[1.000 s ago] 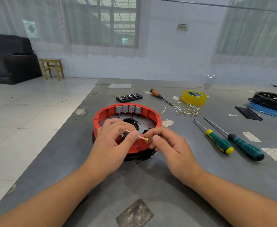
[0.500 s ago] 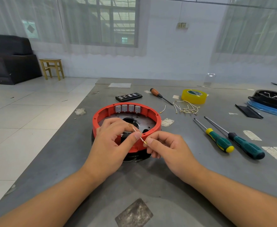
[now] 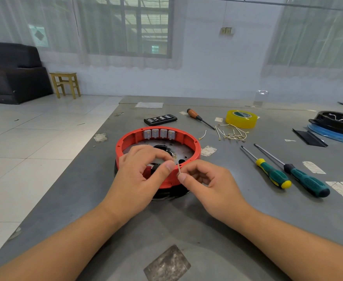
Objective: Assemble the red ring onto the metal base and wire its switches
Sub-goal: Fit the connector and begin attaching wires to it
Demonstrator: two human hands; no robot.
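A short wire (image 3: 178, 166) with a small brass terminal at its upper end is pinched between the two hands: the left hand (image 3: 140, 175) holds its upper part between thumb and forefinger, and the right hand (image 3: 209, 183) grips its lower end with curled fingers. Both are held just above the near rim of the red ring (image 3: 126, 141). The ring is already seated on the metal base (image 3: 178, 153), whose perforated plate is seen inside it, towards the left edge of the surface (image 3: 227, 220). Four grey switches (image 3: 159, 133) are fitted side by side in the ring's far wall. No wire can be seen attached to them, so the wiring is judged to be only beginning. A loose heap of spare wires (image 3: 231, 134) is left further back, beside a yellow tape roll (image 3: 241, 119).
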